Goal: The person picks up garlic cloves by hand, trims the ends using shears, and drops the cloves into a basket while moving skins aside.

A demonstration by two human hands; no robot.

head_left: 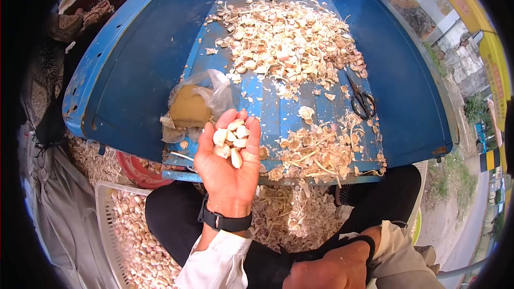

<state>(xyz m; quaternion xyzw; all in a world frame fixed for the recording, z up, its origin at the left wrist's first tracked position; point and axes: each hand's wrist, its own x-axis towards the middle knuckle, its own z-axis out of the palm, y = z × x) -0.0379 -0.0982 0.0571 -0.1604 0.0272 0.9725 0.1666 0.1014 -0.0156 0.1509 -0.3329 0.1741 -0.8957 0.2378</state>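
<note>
My left hand (227,160) is palm up and cupped around several pale garlic cloves (235,139), held above the near edge of the blue metal truck bed (267,101). A black strap circles that wrist. Low in the view, my right hand (332,267) rests over my lap with its back showing; its fingers are hidden. Beyond the left hand, a heap of garlic cloves (294,37) mixed with skins lies on the bed. A smaller pile of skins and stalks (321,152) sits at the near right.
Black-handled scissors (363,104) lie by the bed's right wall. A clear plastic bag (217,88) with a tan block (190,106) sits at the left. A white crate (104,208) of cloves stands beside my leg, near a red basin (136,171). Skins litter the ground between my legs.
</note>
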